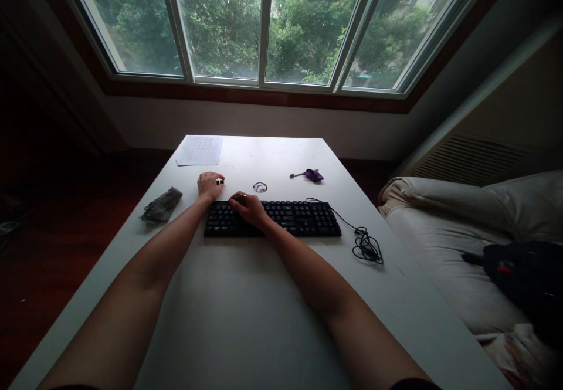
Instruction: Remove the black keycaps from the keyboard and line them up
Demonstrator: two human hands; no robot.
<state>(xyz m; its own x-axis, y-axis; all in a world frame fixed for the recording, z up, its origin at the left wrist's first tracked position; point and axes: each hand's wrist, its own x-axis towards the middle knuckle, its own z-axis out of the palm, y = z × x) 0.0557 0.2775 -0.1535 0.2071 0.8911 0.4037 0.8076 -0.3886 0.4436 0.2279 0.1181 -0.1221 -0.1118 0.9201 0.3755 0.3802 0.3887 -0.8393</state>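
Note:
My left hand [210, 186] is closed with its fingertips round a small black-and-white object [220, 182], just beyond the keyboard's far left corner. The black keyboard [290, 219] lies flat on the white table. Over its upper left keys, my right hand [248, 208] is closed in a pinch. Something thin and dark shows at those fingertips, too small to name. Just beyond the right hand lies a flat round thing [260, 187] with a dark rim and a light pattern.
A crumpled grey cloth [161, 206] lies left of my left arm. Farther back are a printed paper sheet [200, 150] and a purple item [314, 175] beside a small thin-handled brush [297, 175]. The keyboard's coiled cable [368, 246] rests at right. A pale sofa [444, 255] adjoins the white table [246, 314].

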